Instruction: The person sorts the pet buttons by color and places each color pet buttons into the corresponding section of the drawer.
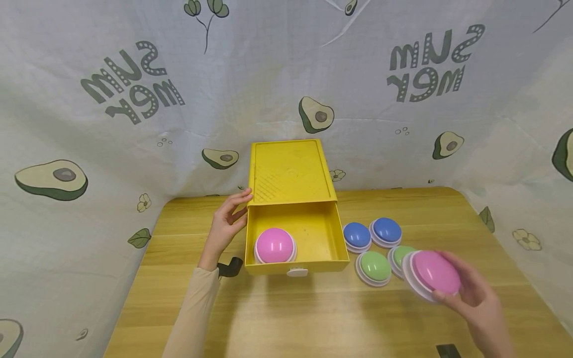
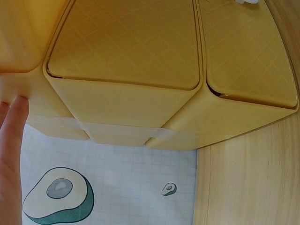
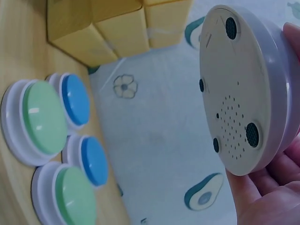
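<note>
My right hand (image 1: 481,303) grips a pink push button (image 1: 436,272) with a white base, raised over the right side of the table. In the right wrist view its underside (image 3: 234,103) shows small speaker holes and dark round feet. My left hand (image 1: 226,228) touches the left side of a yellow drawer cabinet (image 1: 291,171), fingers extended. The cabinet's top drawer (image 1: 320,243) is pulled out, and another pink button (image 1: 275,245) lies inside at the front left. In the left wrist view, fingers (image 2: 13,136) rest against the cabinet wall.
Two blue buttons (image 1: 356,234) and two green buttons (image 1: 375,266) stand on the wooden table (image 1: 286,318), right of the drawer. Behind the cabinet hangs a white cloth (image 1: 358,64) with avocado prints. The drawer front carries a small white handle (image 1: 297,272).
</note>
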`<action>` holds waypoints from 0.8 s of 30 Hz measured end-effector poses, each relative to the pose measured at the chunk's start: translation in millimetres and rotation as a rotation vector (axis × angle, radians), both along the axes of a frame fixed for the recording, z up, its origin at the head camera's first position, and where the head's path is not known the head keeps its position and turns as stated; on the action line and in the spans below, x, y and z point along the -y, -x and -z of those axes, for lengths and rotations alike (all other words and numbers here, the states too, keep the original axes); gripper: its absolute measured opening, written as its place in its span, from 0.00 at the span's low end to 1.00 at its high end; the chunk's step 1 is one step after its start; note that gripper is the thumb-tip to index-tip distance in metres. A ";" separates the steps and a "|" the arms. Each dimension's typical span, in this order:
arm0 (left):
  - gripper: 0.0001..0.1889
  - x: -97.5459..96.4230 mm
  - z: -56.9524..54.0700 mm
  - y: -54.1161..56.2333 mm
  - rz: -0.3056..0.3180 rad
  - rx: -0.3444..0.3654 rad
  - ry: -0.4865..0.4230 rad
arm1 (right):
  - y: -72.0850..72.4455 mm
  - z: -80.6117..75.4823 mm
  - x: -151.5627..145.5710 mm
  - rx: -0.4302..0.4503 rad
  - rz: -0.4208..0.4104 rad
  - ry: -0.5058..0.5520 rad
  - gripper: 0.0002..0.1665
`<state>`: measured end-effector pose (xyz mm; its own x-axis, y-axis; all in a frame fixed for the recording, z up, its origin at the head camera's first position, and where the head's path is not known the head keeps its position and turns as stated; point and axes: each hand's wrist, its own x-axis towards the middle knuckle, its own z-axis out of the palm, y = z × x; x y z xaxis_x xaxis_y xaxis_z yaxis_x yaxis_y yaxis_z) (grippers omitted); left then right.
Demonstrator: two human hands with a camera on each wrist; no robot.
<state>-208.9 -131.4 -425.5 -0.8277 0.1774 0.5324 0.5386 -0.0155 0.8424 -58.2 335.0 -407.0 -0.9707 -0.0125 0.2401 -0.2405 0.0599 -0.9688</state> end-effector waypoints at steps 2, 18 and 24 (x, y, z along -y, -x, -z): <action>0.22 -0.2 -0.3 -0.2 -0.001 0.002 0.001 | 1.0 -4.4 3.2 0.003 -0.002 0.004 0.42; 0.22 -0.8 -1.9 -1.4 -0.008 0.014 0.009 | 7.0 -33.9 26.1 -0.017 -0.035 0.037 0.44; 0.22 -0.7 -1.5 -1.0 -0.005 0.009 0.002 | 14.6 -43.0 34.0 -0.070 -0.068 0.029 0.44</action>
